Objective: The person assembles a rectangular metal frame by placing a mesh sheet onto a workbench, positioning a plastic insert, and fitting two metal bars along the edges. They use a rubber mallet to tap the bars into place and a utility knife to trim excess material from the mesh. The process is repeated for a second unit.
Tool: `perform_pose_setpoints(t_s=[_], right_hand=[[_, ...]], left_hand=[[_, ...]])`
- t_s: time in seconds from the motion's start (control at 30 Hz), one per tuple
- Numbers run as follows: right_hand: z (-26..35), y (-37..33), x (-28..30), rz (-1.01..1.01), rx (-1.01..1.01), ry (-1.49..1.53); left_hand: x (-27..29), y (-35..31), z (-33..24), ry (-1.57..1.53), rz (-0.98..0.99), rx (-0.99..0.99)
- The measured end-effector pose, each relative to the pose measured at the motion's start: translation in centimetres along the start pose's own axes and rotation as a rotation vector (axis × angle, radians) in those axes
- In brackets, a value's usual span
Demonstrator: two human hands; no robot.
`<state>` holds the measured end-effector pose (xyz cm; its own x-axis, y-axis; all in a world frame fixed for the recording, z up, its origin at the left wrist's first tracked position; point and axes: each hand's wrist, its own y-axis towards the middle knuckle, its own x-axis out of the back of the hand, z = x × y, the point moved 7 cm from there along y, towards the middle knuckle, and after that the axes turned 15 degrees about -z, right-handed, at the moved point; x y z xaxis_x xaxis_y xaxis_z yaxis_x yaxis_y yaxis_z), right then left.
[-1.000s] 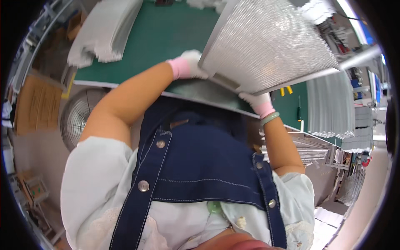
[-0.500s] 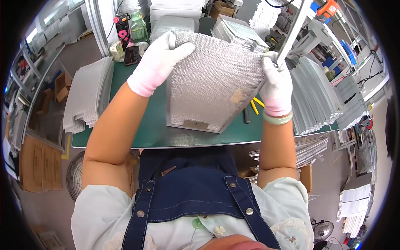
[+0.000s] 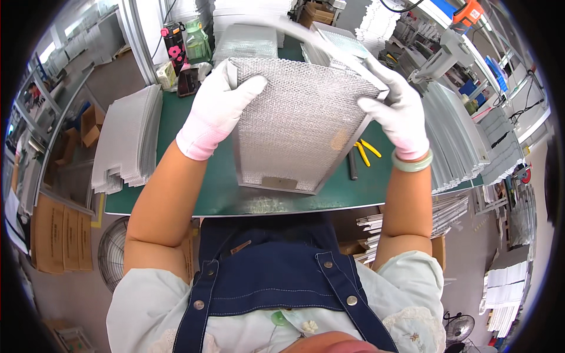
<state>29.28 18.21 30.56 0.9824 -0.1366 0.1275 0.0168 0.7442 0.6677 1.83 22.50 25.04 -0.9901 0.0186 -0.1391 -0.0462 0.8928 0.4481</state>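
Observation:
A silvery metal mesh filter panel (image 3: 300,117) stands tilted on the green table in front of me, with metal frame edging along its sides and bottom. My left hand (image 3: 220,106), in a white glove, is closed on its upper left corner, thumb on the mesh face. My right hand (image 3: 400,109), also gloved, grips a long pale metal frame strip (image 3: 344,56) at the panel's upper right corner. The strip slants up and left above the panel's top edge; its far end is smeared by motion. Whether the strip touches the mesh edge I cannot tell.
Yellow-handled pliers (image 3: 366,153) and a dark bar-shaped tool (image 3: 352,165) lie right of the panel on the green table (image 3: 223,197). Stacked metal sheets (image 3: 126,135) stand left, and framed panels (image 3: 453,135) right. Bottles (image 3: 197,41) and a phone (image 3: 188,82) sit at the back left.
The frame strip has swung from pointing up and right to slanting left over the panel's top. My right hand has turned and moved slightly right. The panel has shifted a little down.

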Motion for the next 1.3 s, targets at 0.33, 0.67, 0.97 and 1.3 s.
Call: perform_pose_setpoints(t_s=[0.33, 0.67, 0.97, 1.3], right_hand=[[1.3, 2.3, -1.7, 0.180, -0.003, -0.124], [4.3, 0.9, -1.6, 0.148, 0.091, -0.195], [-3.9, -3.7, -0.7, 0.166, -0.280, -0.086], [-6.6, -4.1, 0.8, 0.092, -0.333, -0.051]], left_hand=[[-1.0, -0.4, -2.1, -0.045, 0.063, -0.087], [-0.3, -3.5, -4.9, 0.127, -0.066, -0.030], [-0.3, -6.7, 2.9, -0.033, -0.228, 0.026], [-1.1, -6.3, 2.0, 0.263, -0.530, -0.514]])
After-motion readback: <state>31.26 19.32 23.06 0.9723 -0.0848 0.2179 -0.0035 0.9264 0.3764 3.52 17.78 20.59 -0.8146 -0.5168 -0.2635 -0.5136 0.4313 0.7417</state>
